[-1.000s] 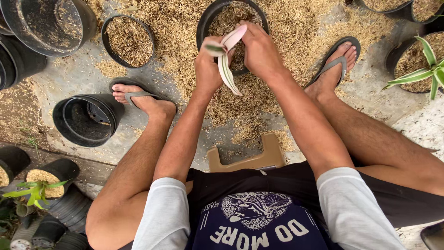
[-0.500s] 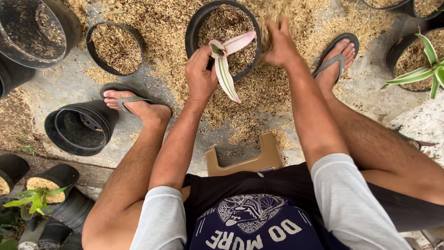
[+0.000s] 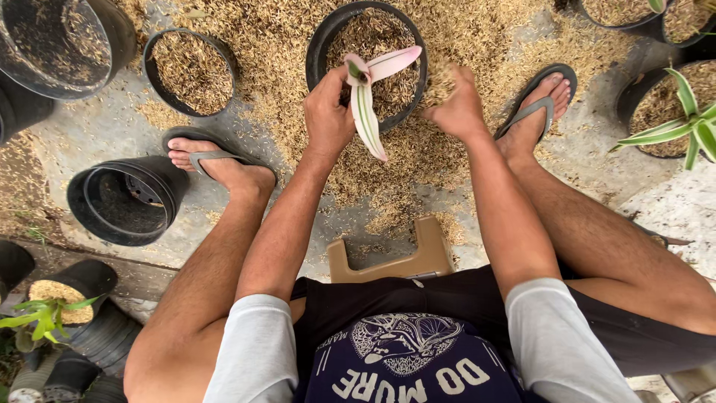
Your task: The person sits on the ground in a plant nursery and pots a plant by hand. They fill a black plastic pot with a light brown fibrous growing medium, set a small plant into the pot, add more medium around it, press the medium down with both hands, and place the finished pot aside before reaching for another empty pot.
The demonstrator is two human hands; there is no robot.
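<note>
Pink-and-green striped plant cutting (image 3: 369,97) held upright in left hand (image 3: 328,116), grip closed round its base, over black pot (image 3: 322,52) half-filled with rice husk. Right hand (image 3: 455,101) grip closed on husk handful beside pot rim, far centre.

pots (image 3: 194,71) crowd left; concrete (image 3: 112,130) between

This is an outdoor potting spot, a home garden yard or small nursery. The ground is rough concrete (image 3: 112,127) strewn with a heap of rice husks (image 3: 462,37). Black plastic pots (image 3: 192,71) stand all around, some filled with husk, one lying empty on its side (image 3: 123,201). Potted striped-leaf plants (image 3: 690,123) sit at the edges, and a low brown plastic stool (image 3: 418,257) serves as the seat.
</note>
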